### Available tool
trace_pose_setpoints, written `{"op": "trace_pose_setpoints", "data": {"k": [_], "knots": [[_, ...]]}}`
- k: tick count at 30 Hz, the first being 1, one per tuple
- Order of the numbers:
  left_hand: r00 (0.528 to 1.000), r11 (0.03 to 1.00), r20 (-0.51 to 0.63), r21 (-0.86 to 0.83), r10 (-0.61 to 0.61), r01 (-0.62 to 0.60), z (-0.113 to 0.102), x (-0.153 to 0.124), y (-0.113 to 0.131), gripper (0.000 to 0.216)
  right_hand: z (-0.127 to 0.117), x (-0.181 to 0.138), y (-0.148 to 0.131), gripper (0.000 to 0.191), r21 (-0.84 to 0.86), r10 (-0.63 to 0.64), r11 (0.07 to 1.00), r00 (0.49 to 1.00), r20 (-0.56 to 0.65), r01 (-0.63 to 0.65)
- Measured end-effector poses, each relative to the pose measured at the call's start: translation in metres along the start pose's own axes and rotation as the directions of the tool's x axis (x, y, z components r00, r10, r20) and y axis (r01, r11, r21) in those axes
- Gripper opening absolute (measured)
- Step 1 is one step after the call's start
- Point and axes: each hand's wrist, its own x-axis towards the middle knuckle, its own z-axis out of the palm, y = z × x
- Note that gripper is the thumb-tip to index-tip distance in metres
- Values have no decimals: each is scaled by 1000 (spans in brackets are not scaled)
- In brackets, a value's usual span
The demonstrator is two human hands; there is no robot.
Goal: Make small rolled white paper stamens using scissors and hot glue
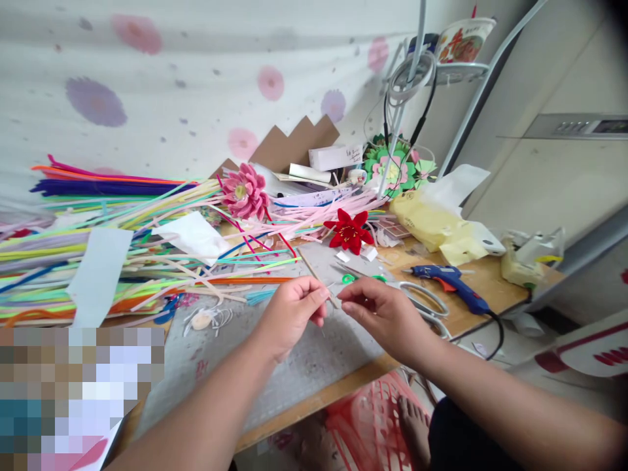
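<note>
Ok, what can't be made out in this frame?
Head view:
- Lower-left corner: a pixelated block covers whatever lies there.
- Thin stick: the left hand covers part of it.
- Right hand: what its fingertips pinch is too small to tell.
- Scissors: the right hand covers part of them.

Back wall [196, 78]: white sheeting, slightly creased, printed with blurred pink and purple flower blots; it fills the upper left of the view.
Counter [483, 278]: light wood board with a pale front edge, set against the back wall.
Metal rack [466, 69]: grey tube frame with a wire shelf, upper right, rising from the counter's far corner.
Beige panels [564, 190]: smooth, flat fronts to the right of the rack, crossed by a grey strip [579, 125].
Red plastic lattice [367, 418]: below the counter's front edge.
Light: soft and even; shadows faint.
</note>
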Motion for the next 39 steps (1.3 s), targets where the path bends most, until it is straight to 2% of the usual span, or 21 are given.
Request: {"op": "trace_pose_setpoints", "data": {"k": [4, 11, 18, 26, 30, 35, 39], "knots": [[1000, 999, 14, -38, -22, 22, 2, -2, 1, 19, 6, 6, -2, 10, 13, 3, 1000, 999, -40, -2], [999, 997, -29, -63, -39, 37, 4, -3, 2, 21, 12, 13, -4, 9, 33, 64, 998, 996, -57, -62], [996, 988, 12, -130, -83, 84, 4, -4, 5, 19, 14, 13, -3, 8, 24, 69, 997, 992, -105, -67], [999, 996, -7, -71, -50, 49, 2, -4, 4, 14, 8, 11, -2, 14, 137, 137, 981, 990, 34, -140], [1000, 999, 2, -44, -29, 29, 3, -4, 5, 14, 8, 9, -2, 10, 139, 143, 980, 989, 25, -145], [999, 999, 17, -22, -29, 30, 4, -4, 4, 15, 10, 6, -5, 9, -26, 52, 998, 998, -48, -53], [999, 999, 25, -12, -42, 42, 4, -5, 3, 18, 11, 5, -2, 13, -247, -205, 952, 976, -74, 181]]}}
